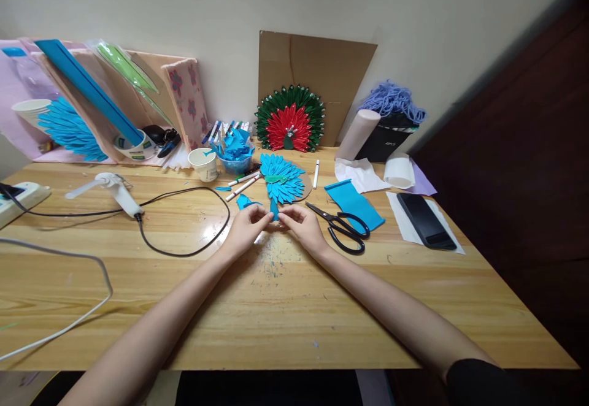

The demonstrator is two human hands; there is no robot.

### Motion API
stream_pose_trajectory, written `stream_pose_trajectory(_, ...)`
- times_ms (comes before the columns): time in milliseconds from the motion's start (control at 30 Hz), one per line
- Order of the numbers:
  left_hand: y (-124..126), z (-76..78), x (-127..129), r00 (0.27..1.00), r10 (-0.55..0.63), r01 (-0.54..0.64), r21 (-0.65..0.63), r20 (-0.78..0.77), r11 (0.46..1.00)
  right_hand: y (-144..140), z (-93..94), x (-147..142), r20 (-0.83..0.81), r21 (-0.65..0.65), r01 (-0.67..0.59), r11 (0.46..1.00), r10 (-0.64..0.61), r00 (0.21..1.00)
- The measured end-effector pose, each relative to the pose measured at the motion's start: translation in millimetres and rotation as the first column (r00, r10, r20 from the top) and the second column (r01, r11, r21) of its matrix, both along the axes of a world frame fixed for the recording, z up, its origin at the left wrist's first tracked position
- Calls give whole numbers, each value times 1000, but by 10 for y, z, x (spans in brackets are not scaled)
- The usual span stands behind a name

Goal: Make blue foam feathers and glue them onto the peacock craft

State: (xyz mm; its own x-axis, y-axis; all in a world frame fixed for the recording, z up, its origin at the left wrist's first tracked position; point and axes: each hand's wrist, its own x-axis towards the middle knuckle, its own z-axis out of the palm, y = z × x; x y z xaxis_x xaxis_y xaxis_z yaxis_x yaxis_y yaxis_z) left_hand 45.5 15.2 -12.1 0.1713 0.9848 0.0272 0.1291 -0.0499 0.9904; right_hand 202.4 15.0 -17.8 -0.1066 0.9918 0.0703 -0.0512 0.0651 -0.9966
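My left hand point(252, 221) and my right hand point(300, 221) meet at the middle of the table, each with its fingers pinched on a small strip of blue paper point(275, 208). Just beyond them lies a fan of blue paper feathers point(288, 188) on a round cardboard piece point(304, 186), with a green bird-shaped cutout point(277, 179) on top. A blue paper scrap point(245, 201) lies beside my left hand. To the right of my right hand are black-handled scissors point(343, 225), partly over a sheet of blue crepe paper point(354, 203).
A white glue gun point(120, 194) with a looping black cord stands at left. Behind are a paper cup point(203, 164), a bowl of blue scraps point(235, 154), markers point(243, 187) and a red-green feather fan point(291, 121) against cardboard point(317, 68). A phone point(426, 221) lies at right.
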Motion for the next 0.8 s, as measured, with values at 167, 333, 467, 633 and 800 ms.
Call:
stream_pose_trajectory(167,-24,31,9,1000,-6,7,24,-19,1000,-10,10,1,38,33,3,999,-4,999)
stream_pose_trajectory(333,-25,12,0,999,-22,24,49,-47,998,-2,1,7,58,50,-1,999,-2,998)
stream_pose_trajectory(467,-27,10,-2,997,-20,25,71,-68,997,-4,6,9,58,60,-1,998,-3,998)
stream_pose_trajectory(633,-39,21,-2,994,-29,39,93,-110,995,-2,4,9,64,58,-37,998,34,997)
stream_pose_trajectory(800,-40,17,-2,992,-34,45,93,-118,995,8,-10,11,73,65,-82,994,77,994)
